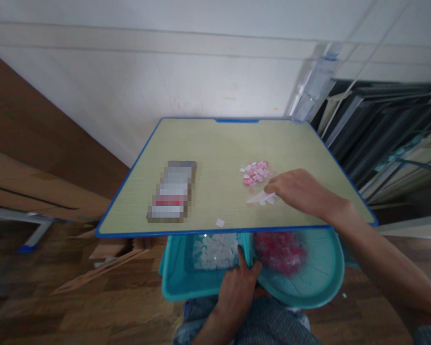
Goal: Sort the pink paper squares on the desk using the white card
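Observation:
My right hand (296, 191) is closed low over the small table (215, 148), its fingertips at a thin pale pointed piece (260, 197). Several small whitish bits lie around that piece, and I cannot make out its kind. Just beyond the fingers is a small heap of pink and white squares (255, 172). My left hand (239, 287) is below the table's near edge, at the side of a teal rectangular tub (187, 291). Its index finger and thumb are spread apart; the other fingers are partly hidden. White square pieces (217, 251) lie inside the tub.
A teal round tray (323, 292) with a pinkish-red heap (282, 251) stands beside the tub. A blurred-out phone (172, 191) lies on the table's left, and one white square (220, 223) near its front edge. A clear bottle (314, 88) and stacked dark panels (380, 115) are at right.

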The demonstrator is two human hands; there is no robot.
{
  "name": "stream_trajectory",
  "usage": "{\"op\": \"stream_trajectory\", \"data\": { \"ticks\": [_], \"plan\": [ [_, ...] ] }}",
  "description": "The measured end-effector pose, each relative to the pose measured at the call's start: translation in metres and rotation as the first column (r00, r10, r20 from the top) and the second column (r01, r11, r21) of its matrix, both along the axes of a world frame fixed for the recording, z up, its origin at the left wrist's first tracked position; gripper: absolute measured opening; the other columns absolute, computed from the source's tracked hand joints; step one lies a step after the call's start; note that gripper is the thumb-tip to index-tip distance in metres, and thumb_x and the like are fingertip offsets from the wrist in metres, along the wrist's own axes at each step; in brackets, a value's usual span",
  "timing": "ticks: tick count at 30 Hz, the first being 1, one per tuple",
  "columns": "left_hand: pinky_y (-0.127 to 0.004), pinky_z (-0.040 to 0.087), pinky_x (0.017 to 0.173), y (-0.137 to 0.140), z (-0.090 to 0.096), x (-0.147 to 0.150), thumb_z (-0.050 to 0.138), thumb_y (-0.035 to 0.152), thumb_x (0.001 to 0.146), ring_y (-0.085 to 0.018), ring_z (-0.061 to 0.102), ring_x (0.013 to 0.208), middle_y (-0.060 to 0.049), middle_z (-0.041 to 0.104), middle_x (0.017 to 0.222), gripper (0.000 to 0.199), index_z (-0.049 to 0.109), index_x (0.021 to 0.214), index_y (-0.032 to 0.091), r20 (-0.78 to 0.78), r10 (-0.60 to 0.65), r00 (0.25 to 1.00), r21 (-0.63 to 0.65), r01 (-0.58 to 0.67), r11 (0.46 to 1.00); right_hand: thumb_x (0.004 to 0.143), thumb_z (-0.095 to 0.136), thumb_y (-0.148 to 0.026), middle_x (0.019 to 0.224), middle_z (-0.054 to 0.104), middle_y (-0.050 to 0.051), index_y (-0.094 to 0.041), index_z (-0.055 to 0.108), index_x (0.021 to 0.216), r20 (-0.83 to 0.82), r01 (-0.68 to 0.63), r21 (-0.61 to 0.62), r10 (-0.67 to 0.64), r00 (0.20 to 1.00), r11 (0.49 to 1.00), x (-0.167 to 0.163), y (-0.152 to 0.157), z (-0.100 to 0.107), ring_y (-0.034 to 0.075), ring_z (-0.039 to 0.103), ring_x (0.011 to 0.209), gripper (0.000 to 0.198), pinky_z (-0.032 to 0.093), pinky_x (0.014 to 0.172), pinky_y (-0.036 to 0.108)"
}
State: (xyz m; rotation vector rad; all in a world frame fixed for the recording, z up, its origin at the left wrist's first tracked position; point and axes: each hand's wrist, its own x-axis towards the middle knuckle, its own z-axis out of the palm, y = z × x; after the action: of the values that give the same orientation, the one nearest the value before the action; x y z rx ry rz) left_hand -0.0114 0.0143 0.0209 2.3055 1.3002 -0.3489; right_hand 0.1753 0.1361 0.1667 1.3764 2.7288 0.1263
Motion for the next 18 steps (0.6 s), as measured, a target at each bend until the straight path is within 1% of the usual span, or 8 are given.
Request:
{"op": "stream_trajectory", "data": {
  "ticks": [3, 5, 7, 10, 12, 16, 18],
  "plan": [
    [-0.036, 0.048, 0.061, 0.0, 0.001, 0.0, 0.053, 0.052, 0.064, -0.024, 0.061, 0.076, -0.028, 0.024, 0.132, 0.059, 0.039, 0.116, 0.029, -0.009, 0.008, 1.0, -0.005, -0.008, 1.0, 0.082, 0.037, -0.014, 0.078, 0.063, 0.003, -0.018, 0.062, 0.081, -0.031, -0.08, -0.051, 0.079, 0.996, 0.995, 0.007, -0.006, 0.0, 0.015, 0.055, 0.078, 0.025, 0.034, 0.064, 0.026],
    [-0.036, 0.048, 0.063, 0.0, 0.001, 0.0, 0.054, 0.052, 0.063, -0.024, 0.061, 0.078, -0.026, 0.024, 0.132, 0.06, 0.038, 0.117, 0.03, -0.014, 0.014, 1.0, -0.024, -0.014, 1.0, 0.083, 0.038, -0.017, 0.077, 0.062, 0.003, -0.019, 0.061, 0.084, -0.042, -0.101, -0.078, 0.098, 0.994, 0.992, 0.015, -0.013, 0.004, 0.015, 0.055, 0.078, 0.023, 0.034, 0.066, 0.027],
    [-0.036, 0.048, 0.064, 0.0, 0.002, 0.0, 0.054, 0.052, 0.063, -0.024, 0.061, 0.078, -0.025, 0.024, 0.133, 0.061, 0.038, 0.117, 0.03, -0.018, 0.022, 1.0, -0.034, -0.023, 0.999, 0.083, 0.038, -0.019, 0.078, 0.062, 0.003, -0.02, 0.06, 0.089, -0.042, -0.093, -0.09, 0.09, 0.995, 0.992, 0.022, -0.02, 0.011, 0.015, 0.055, 0.08, 0.023, 0.034, 0.067, 0.028],
    [-0.036, 0.048, 0.063, 0.0, 0.002, 0.001, 0.054, 0.052, 0.063, -0.024, 0.061, 0.077, -0.025, 0.025, 0.132, 0.061, 0.037, 0.117, 0.03, -0.018, 0.026, 1.0, -0.027, -0.026, 0.999, 0.082, 0.04, -0.018, 0.077, 0.062, 0.002, -0.021, 0.059, 0.09, -0.01, -0.022, -0.082, 0.021, 1.0, 0.996, 0.028, -0.032, 0.018, 0.016, 0.055, 0.079, 0.021, 0.033, 0.066, 0.028],
    [-0.036, 0.048, 0.062, 0.0, 0.003, 0.001, 0.053, 0.052, 0.064, -0.024, 0.061, 0.076, -0.026, 0.025, 0.132, 0.062, 0.036, 0.118, 0.029, -0.021, 0.017, 1.0, -0.021, -0.018, 1.0, 0.081, 0.041, -0.018, 0.074, 0.062, 0.002, -0.022, 0.059, 0.087, 0.023, 0.047, -0.075, -0.046, 0.999, 0.996, 0.031, -0.038, 0.019, 0.016, 0.055, 0.076, 0.02, 0.033, 0.065, 0.028],
    [-0.037, 0.048, 0.063, 0.001, 0.003, 0.001, 0.053, 0.052, 0.064, -0.024, 0.061, 0.077, -0.026, 0.024, 0.132, 0.063, 0.035, 0.119, 0.029, -0.03, 0.003, 1.0, -0.036, -0.004, 0.999, 0.08, 0.043, -0.019, 0.072, 0.061, 0.002, -0.022, 0.06, 0.084, 0.073, 0.151, -0.068, -0.146, 0.987, 0.986, 0.034, -0.04, 0.01, 0.017, 0.056, 0.071, 0.017, 0.031, 0.06, 0.027],
    [-0.037, 0.048, 0.064, 0.001, 0.003, 0.001, 0.052, 0.052, 0.065, -0.024, 0.06, 0.078, -0.025, 0.022, 0.133, 0.062, 0.034, 0.119, 0.029, -0.035, 0.002, 0.999, -0.047, -0.004, 0.999, 0.081, 0.043, -0.021, 0.074, 0.062, 0.002, -0.022, 0.06, 0.085, 0.067, 0.174, -0.064, -0.17, 0.983, 0.983, 0.034, -0.038, 0.004, 0.017, 0.057, 0.071, 0.018, 0.03, 0.058, 0.027]
  ]
}}
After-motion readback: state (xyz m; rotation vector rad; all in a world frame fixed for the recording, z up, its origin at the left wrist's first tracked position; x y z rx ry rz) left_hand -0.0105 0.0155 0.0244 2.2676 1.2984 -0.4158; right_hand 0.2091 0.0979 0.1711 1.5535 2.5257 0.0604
